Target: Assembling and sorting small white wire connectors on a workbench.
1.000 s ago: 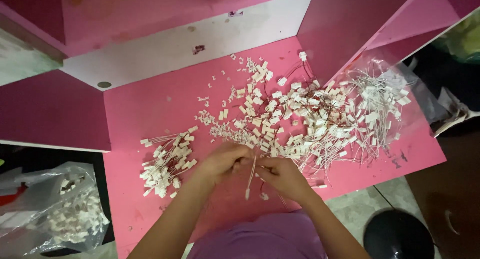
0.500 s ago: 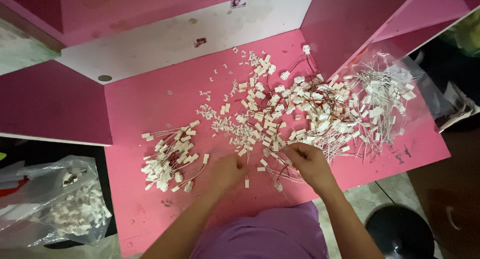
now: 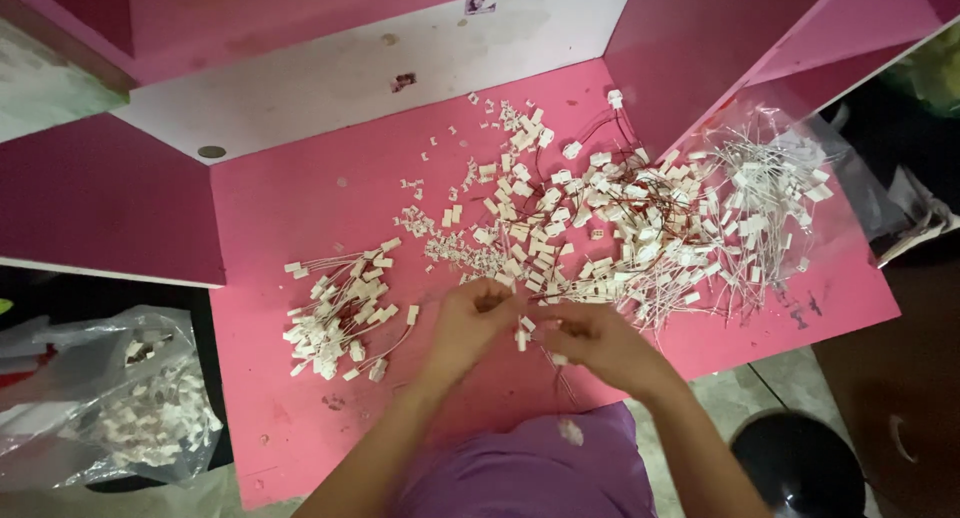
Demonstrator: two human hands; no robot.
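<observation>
At nine o'clock of my hands I saw a clear bag point(image 3: 110, 403) of white plugs hanging off the pink table point(image 3: 290, 208), then a small heap of wired plugs point(image 3: 340, 313). My left hand point(image 3: 470, 323) and right hand point(image 3: 595, 343) met near the front edge, fingertips pinched on one little white plug point(image 3: 522, 333) between them. From twelve to two o'clock sprawled the big tangle of plugs point(image 3: 620, 218), and a second bag point(image 3: 780, 178).

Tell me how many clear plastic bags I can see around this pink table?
2. One plastic bag with white connectors inside sits off the table's left edge, beside the left hand. Another clear bag lies on the pink table at the right, under wired connectors. Others may be out of view.
</observation>
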